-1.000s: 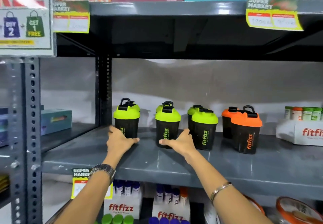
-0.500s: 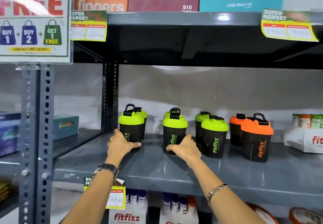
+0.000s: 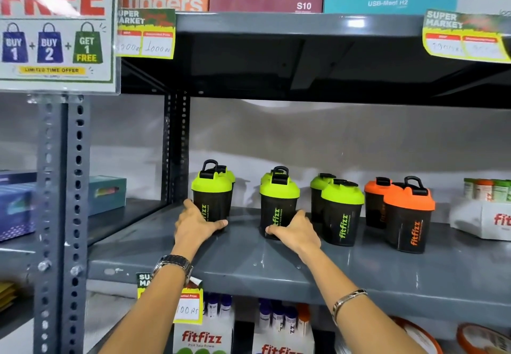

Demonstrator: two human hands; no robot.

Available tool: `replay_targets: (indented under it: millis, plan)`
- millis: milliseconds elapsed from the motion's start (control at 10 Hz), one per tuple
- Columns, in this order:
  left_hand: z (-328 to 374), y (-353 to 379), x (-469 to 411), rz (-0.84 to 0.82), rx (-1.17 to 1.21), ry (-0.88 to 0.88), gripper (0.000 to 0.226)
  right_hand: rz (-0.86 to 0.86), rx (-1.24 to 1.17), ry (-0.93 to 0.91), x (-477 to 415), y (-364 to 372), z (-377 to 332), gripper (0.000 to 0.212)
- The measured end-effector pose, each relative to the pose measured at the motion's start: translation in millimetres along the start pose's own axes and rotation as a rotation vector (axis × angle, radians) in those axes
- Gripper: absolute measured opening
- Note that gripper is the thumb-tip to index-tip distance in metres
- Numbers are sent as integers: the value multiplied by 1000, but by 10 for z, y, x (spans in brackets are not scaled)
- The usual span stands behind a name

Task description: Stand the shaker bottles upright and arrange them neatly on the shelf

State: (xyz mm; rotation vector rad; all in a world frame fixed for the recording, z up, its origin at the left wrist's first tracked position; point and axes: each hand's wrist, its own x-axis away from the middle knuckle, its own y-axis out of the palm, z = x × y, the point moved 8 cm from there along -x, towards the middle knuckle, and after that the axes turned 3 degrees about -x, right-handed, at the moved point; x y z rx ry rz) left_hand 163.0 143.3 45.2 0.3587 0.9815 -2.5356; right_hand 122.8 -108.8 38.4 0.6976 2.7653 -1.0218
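Several black shaker bottles stand upright in pairs on the grey shelf [image 3: 276,268]. My left hand [image 3: 193,225] wraps the base of the leftmost green-lidded shaker [image 3: 212,196], which has another green one close behind it. My right hand [image 3: 296,230] holds the base of the second green-lidded shaker [image 3: 279,201]. To the right stand a third green-lidded shaker [image 3: 342,212] with one behind it, then an orange-lidded shaker [image 3: 408,218] in front of a second orange one [image 3: 375,201].
A white fitfizz box [image 3: 484,221] with small bottles sits at the shelf's right end. A perforated steel post [image 3: 177,146] rises just left of the first shaker. Headset boxes fill the shelf above; fitfizz cartons [image 3: 203,334] stand below.
Both hands have closed in around the bases of the two left front shakers. The camera has moved closer and tilted slightly upward.
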Motion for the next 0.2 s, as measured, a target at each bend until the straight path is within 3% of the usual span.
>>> replay_targets:
  millis: [100, 200]
  plan:
    - [37, -38, 73, 3, 62, 12, 98, -20, -96, 2, 20, -19, 26, 83]
    - [154, -162, 227, 140, 114, 98, 105, 19, -216, -41, 43, -142, 41, 87]
